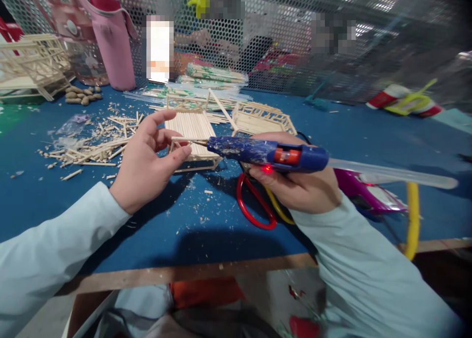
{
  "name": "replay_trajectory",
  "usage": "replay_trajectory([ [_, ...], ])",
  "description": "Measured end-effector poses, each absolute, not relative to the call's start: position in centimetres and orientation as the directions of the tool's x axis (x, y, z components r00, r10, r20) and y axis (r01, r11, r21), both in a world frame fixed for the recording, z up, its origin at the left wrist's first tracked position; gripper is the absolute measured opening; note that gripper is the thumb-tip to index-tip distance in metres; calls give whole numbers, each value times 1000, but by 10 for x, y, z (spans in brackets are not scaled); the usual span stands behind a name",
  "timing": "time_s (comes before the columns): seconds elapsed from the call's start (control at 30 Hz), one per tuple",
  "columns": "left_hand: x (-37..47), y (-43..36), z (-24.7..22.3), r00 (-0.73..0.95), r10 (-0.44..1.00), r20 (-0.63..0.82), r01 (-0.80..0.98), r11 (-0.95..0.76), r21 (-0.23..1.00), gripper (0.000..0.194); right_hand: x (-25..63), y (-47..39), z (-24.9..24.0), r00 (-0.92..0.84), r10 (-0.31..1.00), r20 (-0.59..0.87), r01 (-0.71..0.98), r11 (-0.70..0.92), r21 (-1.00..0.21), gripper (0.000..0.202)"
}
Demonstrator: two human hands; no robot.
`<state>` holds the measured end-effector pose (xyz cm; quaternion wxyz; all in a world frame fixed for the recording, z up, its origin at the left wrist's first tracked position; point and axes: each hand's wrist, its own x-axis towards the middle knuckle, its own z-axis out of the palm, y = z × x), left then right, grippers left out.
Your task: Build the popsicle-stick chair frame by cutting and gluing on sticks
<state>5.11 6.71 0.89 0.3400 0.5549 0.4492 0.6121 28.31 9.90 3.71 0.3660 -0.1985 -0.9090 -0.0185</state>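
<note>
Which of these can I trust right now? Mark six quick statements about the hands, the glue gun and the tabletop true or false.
1. The right hand holds the blue plastic glue gun. True.
2. The left hand is at the left side of the small slatted piece of pale wooden sticks. True.
3. The glue gun points away from the left hand. False: its tip points toward it.
4. The small red light is off. False: it is lit.
5. The brown oval pieces lie right of the glue gun. False: they lie to its left, near the solid pink bottle.
6. A red loop handle shows beside the right hand. True.
</note>
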Motion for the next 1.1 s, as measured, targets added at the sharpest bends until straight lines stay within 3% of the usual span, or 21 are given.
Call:
replay_trajectory([
  [0.17,51,67,8,-155,914,374,78,-366,927,51,285,99,37,-656,365,661,381,916,-127,19],
  [0.33,51,67,8,-145,918,369,84,-360,929,50,287,99,38,-629,435,645,387,894,-226,19],
  [0.8,50,67,8,-144,920,363,71,-357,932,52,283,100,35,-563,469,681,384,878,-288,9],
  [1.0,50,68,7,-139,919,369,77,-362,929,51,275,98,36,-609,406,681,419,894,-158,18],
  [1.1,49,68,6,-125,916,382,88,-373,924,50,276,97,37,-589,431,683,440,881,-177,15],
])
